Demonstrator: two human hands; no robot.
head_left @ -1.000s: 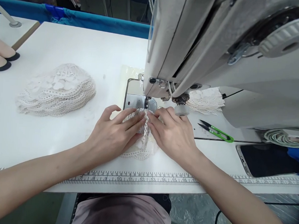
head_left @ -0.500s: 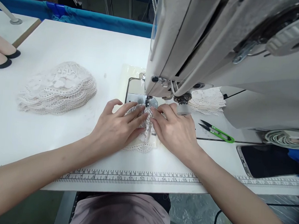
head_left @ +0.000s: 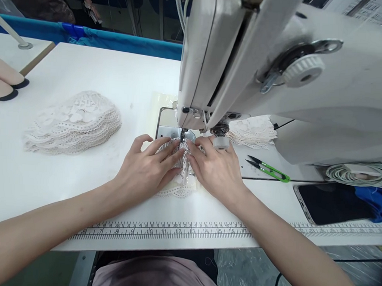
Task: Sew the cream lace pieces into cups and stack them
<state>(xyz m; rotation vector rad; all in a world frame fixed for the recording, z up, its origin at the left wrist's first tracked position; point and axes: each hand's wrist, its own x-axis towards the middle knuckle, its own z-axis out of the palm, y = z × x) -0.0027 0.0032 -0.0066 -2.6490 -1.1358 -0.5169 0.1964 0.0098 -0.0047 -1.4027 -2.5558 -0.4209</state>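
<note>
Here, L hand & R hand press lace pc, can't tell if pinched; green snips just R.

The left hand partly hides the lace piece; the sewing machine, at two o'clock, is cut off.

White worktop, printed scale along edge at 6 o'clock; blue cloth strip, 10 to 11 o'clock; furniture leg beyond, 11 o'clock; second white tabletop, 10 o'clock; greenish floor, 8 o'clock
</note>
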